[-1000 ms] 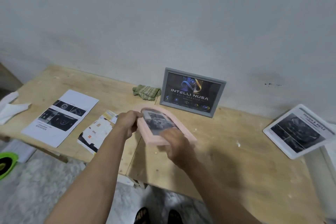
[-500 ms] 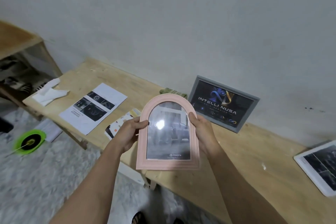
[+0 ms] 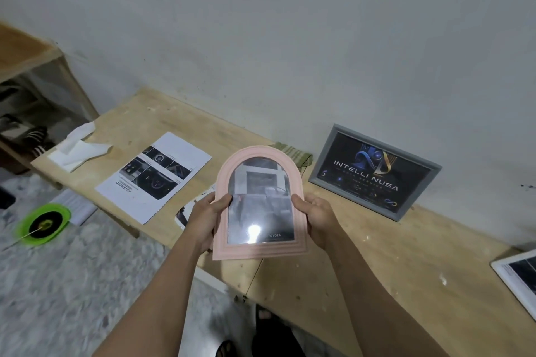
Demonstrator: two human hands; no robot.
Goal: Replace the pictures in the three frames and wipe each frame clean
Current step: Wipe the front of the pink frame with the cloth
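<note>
I hold a pink arched frame (image 3: 258, 249) upright in front of me, above the table's near edge; its glass shows a grey picture with a Toyota caption. My left hand (image 3: 204, 219) grips its left side, thumb on the front. My right hand (image 3: 317, 219) grips its right side the same way. A grey frame (image 3: 319, 175) with a dark Intelli Nusa picture leans against the wall at the right. A white frame (image 3: 504, 275) lies at the far right edge, cut off. A green checked cloth (image 3: 295, 152) lies by the wall behind the pink frame.
On the wooden table (image 3: 362, 269) lie a printed sheet (image 3: 174, 153) at the left, smaller prints (image 3: 185, 211) partly hidden by my left hand, and white tissue (image 3: 78, 148) at the far left corner. A green round object (image 3: 43, 223) sits on the floor. A wooden shelf (image 3: 26, 49) stands left.
The pink frame went from tilted low over the table to upright facing me, with both hands now on its sides. The view swung left.
</note>
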